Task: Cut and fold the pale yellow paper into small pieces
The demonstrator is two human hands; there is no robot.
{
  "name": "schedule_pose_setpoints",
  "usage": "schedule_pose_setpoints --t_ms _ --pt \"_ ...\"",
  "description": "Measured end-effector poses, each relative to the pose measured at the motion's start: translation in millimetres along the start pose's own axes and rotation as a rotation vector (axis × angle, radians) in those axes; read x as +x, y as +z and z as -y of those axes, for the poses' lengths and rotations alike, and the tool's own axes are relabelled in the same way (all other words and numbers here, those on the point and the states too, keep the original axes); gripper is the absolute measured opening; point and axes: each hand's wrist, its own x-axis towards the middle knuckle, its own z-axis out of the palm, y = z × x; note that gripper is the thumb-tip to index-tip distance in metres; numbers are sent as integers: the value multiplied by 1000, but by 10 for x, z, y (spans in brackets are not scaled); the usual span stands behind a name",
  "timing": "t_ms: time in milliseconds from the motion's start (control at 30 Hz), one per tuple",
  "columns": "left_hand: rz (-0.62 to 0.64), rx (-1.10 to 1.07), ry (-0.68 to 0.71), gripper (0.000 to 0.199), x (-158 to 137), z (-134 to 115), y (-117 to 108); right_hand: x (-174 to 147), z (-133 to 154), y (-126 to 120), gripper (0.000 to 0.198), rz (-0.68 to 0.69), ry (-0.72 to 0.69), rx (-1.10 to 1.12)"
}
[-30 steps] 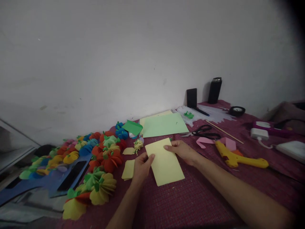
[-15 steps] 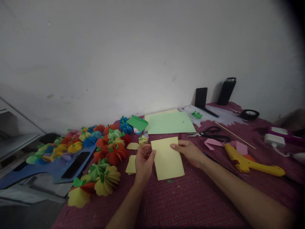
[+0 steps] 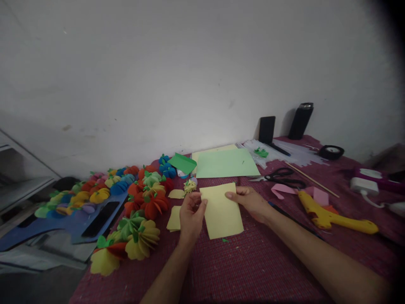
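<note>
With the pale yellow sheet (image 3: 223,215) at the centre of our clock, we start far out at nine: rows of colourful paper pumpkins (image 3: 80,196) crowd a blue board (image 3: 60,234), a dark flat slab (image 3: 100,219) lying on it. Down towards eight, a big yellow-and-green one (image 3: 144,244) sits on the bench (image 3: 247,270), which wears a maroon cloth. Closer in at nine, small yellow squares (image 3: 174,219) lie just beside the left hand (image 3: 191,219). And here's the action! The left hand grips the sheet at its nine o'clock edge, thumb in front, fingers curled. The sheet is up between both hands, over the bench, with a mint-green sheet (image 3: 226,162) flat beyond it at twelve. The right hand (image 3: 253,202) pinches it at two, thumb across the face. Further right, also at two, black-handled scissors (image 3: 281,175) rest with blades apart; a yellow glue gun (image 3: 337,221) lies at three, and a white adapter (image 3: 363,186) finishes the line, near three as well.
</note>
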Motion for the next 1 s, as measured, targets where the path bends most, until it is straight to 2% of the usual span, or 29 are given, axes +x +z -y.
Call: schedule_pose_setpoints --t_ms 200,433,567,833,900,1000 --pt "-2 -39 -28 21 6 -17 -2 -2 -2 5 29 9 -5 -13" --pt "30 -30 -34 14 -18 -26 -9 -4 -5 5 30 -2 -17 -57" --pt "-2 7 -56 14 -24 -4 -29 -16 35 28 35 -14 -2 -113" --pt "-68 43 -1 11 -31 -15 -20 -32 68 49 34 -46 -68 -130" --pt "-81 16 2 14 -32 -32 -16 -36 66 51 35 -51 -67 -137" --pt "-67 -20 -13 29 -37 -72 -10 -42 75 59 35 -72 -68 -154"
